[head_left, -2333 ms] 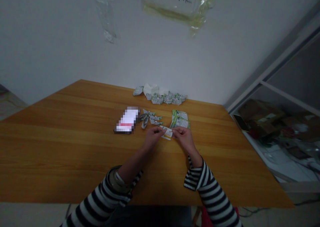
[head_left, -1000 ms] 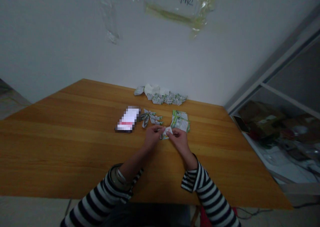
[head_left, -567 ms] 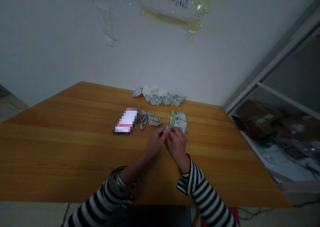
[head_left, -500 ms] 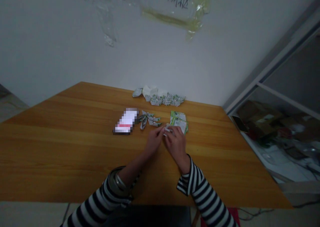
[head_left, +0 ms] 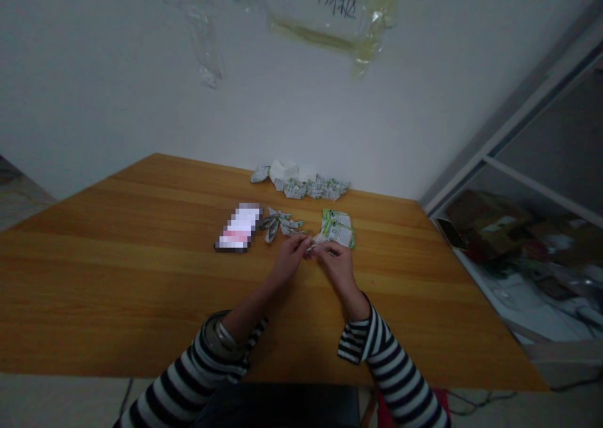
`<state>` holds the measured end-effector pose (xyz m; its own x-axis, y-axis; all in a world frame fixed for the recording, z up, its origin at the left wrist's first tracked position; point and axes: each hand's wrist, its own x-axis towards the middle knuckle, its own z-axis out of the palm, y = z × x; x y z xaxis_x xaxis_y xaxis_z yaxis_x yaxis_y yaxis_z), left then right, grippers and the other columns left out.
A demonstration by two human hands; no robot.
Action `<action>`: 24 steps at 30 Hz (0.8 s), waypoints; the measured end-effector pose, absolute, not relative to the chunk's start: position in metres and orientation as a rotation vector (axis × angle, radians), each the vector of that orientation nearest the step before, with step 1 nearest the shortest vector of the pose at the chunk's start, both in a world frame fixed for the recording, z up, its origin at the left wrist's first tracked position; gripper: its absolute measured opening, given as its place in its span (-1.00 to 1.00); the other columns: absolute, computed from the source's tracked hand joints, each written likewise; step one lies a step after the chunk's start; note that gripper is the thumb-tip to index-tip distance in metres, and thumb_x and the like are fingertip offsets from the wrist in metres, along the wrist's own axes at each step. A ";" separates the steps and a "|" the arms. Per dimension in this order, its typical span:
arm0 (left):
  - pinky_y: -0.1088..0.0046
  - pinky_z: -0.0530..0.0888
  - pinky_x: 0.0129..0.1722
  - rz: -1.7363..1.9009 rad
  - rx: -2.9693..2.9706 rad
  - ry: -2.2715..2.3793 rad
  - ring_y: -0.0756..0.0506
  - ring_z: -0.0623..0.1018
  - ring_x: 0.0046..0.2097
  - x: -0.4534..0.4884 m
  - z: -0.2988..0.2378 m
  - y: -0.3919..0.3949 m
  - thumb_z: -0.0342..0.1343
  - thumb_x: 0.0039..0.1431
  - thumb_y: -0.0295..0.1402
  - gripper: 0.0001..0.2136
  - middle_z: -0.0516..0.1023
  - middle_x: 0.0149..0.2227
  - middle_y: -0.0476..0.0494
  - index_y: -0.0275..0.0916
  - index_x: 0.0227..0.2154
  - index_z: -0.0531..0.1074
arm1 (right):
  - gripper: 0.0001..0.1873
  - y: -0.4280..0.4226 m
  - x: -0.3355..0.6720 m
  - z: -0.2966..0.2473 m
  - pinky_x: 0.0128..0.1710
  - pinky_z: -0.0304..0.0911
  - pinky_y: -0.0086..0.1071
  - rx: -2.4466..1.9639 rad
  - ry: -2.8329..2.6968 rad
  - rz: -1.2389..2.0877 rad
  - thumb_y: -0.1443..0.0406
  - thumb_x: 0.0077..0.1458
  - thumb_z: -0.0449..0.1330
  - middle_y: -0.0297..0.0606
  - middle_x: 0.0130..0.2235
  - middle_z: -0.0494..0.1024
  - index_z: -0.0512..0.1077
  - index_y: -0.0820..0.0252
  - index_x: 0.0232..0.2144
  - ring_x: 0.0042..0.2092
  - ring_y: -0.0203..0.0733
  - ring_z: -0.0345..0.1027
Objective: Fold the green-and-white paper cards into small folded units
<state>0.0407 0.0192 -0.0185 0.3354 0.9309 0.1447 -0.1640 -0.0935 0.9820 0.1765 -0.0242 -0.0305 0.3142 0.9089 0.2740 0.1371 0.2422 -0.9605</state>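
Between my left hand [head_left: 288, 256] and my right hand [head_left: 338, 261] is a small piece of printed paper [head_left: 319, 239], pinched by the fingertips of both. Much of it hides behind the fingers, so its folds are hard to make out. Just beyond my right hand lies a stack of flat green-and-white printed paper [head_left: 338, 228]. Several narrow folded paper pieces [head_left: 277, 222] lie spread beyond my left hand. Against the wall sits a row of folded printed paper shapes [head_left: 301, 188], with some plain white paper among them.
A phone with a lit, blurred screen [head_left: 239, 228] lies left of the folded pieces on the wooden table [head_left: 141, 277]. Right of the table, a shelf holds cardboard boxes [head_left: 492, 220], a dark phone-like object [head_left: 451, 234] and plastic-looking clutter. A taped sign hangs on the wall.
Both hands stay together over the same spot. My right hand has turned a little and its wrist has shifted slightly right; the small paper shows at a different angle between the fingertips.
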 end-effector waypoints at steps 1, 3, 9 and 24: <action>0.47 0.48 -0.43 1.080 1.345 0.778 -0.04 0.53 -0.49 0.041 -0.017 0.018 0.14 0.08 -0.17 -0.76 0.54 -0.53 -0.05 -0.28 -0.46 0.47 | -0.82 -0.024 0.176 -0.031 -0.28 0.31 -0.33 -1.207 -1.096 0.729 0.18 -0.08 0.34 -0.25 -0.43 0.61 0.59 0.20 -0.50 -0.37 -0.18 0.42; 0.44 0.50 -0.33 1.058 1.376 0.772 -0.07 0.56 -0.41 0.042 -0.014 0.017 0.15 0.07 -0.19 -0.76 0.60 -0.47 -0.08 -0.29 -0.44 0.54 | -0.78 -0.024 0.175 -0.030 -0.28 0.30 -0.33 -1.182 -1.029 0.758 0.15 -0.06 0.33 -0.26 -0.45 0.60 0.58 0.21 -0.50 -0.39 -0.20 0.41; 0.38 0.52 -0.25 1.141 1.398 0.853 -0.11 0.59 -0.33 0.043 -0.014 0.012 0.21 0.04 -0.22 -0.74 0.65 -0.38 -0.11 -0.28 -0.29 0.62 | -0.78 -0.025 0.168 -0.029 -0.25 0.31 -0.33 -1.107 -0.895 0.826 0.15 -0.06 0.34 -0.24 -0.44 0.60 0.58 0.22 -0.50 -0.38 -0.22 0.42; 0.28 0.58 -0.21 1.099 1.125 0.805 -0.15 0.65 -0.32 0.047 -0.021 0.011 0.24 0.00 -0.17 -0.58 0.67 -0.32 -0.19 -0.33 -0.11 0.54 | -0.65 -0.020 0.164 -0.033 -0.24 0.37 -0.31 -1.141 -0.780 0.740 0.21 -0.16 0.38 -0.19 -0.26 0.62 0.54 0.20 -0.26 -0.26 -0.16 0.46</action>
<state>0.0470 0.0114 -0.0214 0.2897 0.9568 0.0257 -0.2632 0.0538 0.9632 0.1643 -0.0203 -0.0330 0.5316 0.8327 0.1548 -0.1110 0.2497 -0.9619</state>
